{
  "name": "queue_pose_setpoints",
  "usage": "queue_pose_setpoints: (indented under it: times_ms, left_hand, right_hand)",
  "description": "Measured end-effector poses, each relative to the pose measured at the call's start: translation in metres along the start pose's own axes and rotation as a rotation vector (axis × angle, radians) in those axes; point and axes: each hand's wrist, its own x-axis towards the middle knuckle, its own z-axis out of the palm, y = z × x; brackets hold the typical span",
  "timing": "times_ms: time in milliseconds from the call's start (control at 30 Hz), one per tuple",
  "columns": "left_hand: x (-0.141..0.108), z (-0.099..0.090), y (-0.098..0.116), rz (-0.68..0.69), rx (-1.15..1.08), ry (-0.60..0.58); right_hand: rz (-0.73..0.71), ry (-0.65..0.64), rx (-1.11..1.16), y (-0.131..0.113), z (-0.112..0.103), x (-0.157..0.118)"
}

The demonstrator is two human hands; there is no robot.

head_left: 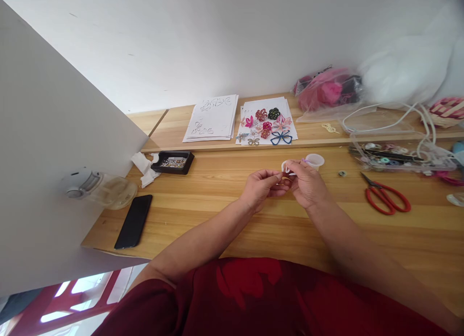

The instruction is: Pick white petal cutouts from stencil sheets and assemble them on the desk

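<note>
Over the middle of the table, my left hand (pixel 261 187) and my right hand (pixel 306 183) meet with their fingertips pinched together. A white looped piece of cord (pixel 283 167) sticks up from between my right thumb and fingers. Below it, a thin yellow strand (pixel 287 179) runs between both hands, its end at my left fingers. Fingers hide most of how the two join. Just beyond my right hand stands a small white cup (pixel 315 160), with a bit of purple at its left rim.
Red-handled scissors (pixel 387 197) and a small spool (pixel 342 173) lie to the right, before a clear tray of supplies (pixel 395 164). Looped flowers (pixel 266 128) rest on paper on the raised ledge. Leftward are a black bead box (pixel 191 163), a phone (pixel 133 222) and a clear jar (pixel 116 188).
</note>
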Motion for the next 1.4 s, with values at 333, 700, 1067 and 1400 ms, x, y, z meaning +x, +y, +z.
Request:
queue_pose_setpoints:
  times_ms: [333, 700, 1067, 1400]
  left_hand:
    - [0.0, -0.004, -0.009, 0.003, -0.049, 0.003]
    - [-0.003, -0.01, -0.007, 0.039, -0.061, 0.108]
    - [0.005, -0.045, -0.02, 0.125, -0.215, 0.155]
    - [0.008, -0.055, -0.025, 0.23, -0.24, 0.014]
  right_hand:
    - [0.012, 0.01, -0.054, 0.0, -0.001, 0.001]
    - [-0.055, -0.021, -0.344, -0.004, -0.014, 0.006]
    - [0.095, -0.321, -0.847, -0.033, -0.011, -0.003]
    - [0.25, -0.431, -0.928, -0.032, -0.008, -0.013]
